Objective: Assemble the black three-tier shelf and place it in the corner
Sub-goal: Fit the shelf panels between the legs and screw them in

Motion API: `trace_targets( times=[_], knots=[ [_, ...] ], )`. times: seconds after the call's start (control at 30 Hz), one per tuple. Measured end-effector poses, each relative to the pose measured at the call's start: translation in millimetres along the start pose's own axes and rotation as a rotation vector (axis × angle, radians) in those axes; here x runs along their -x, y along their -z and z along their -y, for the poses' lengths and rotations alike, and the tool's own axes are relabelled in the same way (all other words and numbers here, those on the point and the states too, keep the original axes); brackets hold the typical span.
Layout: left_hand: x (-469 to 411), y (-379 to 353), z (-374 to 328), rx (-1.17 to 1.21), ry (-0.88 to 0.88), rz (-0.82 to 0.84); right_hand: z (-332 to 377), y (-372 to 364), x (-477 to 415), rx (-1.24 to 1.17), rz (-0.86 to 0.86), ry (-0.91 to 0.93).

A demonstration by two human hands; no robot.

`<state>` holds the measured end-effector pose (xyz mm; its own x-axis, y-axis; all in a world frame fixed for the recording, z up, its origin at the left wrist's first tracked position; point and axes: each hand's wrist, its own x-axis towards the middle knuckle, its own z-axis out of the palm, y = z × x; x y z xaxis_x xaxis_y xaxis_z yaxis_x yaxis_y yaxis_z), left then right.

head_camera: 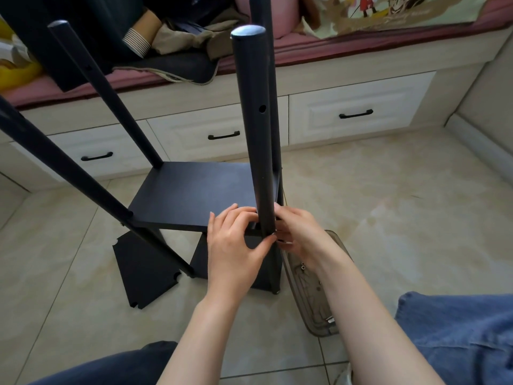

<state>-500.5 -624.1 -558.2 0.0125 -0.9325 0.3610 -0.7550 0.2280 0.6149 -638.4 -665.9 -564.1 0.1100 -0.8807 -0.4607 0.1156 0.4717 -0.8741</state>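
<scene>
The black shelf stands partly built on the tiled floor, with a black board (194, 195) fixed between several upright black poles. The nearest pole (255, 129) rises at the board's front right corner. My left hand (236, 240) holds that corner, fingers on the board's edge and thumb against the pole. My right hand (297, 234) pinches something small at the pole's right side; what it is cannot be made out. A lower board (261, 268) sits beneath. A loose black board (141, 273) with notched corners lies flat on the floor at the left.
A clear grey plastic tray (313, 295) with small screws lies on the floor under my right forearm. White drawers (358, 112) with black handles run under a cushioned bench (361, 43) piled with clothes. My knees in jeans (458, 329) fill the bottom edge.
</scene>
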Motion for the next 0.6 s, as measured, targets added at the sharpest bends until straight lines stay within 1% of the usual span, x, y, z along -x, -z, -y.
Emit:
trace_targets(
  times=[0.1, 0.23, 0.33, 0.47, 0.6],
  knots=[
    [-0.6, 0.1, -0.4, -0.085, -0.035, 0.044, -2.6, 0.1, -2.2, -0.023, 0.013, 0.026],
    [-4.1, 1.1, 0.0, -0.152, -0.074, 0.147, -5.9, 4.2, -4.5, -0.080, 0.060, 0.032],
    [-6.5, 3.2, 1.0, -0.184, -0.087, 0.184, -7.8, 3.2, -5.4, 0.011, 0.052, 0.055],
    [-10.5, 7.9, -0.9, -0.159, -0.059, 0.187, -5.3, 0.3, -5.6, 0.178, 0.044, 0.075],
    [-22.8, 25.4, 2.8, -0.088, -0.008, 0.183, 5.1, -8.3, -1.6, 0.222, 0.096, 0.111]
  ],
)
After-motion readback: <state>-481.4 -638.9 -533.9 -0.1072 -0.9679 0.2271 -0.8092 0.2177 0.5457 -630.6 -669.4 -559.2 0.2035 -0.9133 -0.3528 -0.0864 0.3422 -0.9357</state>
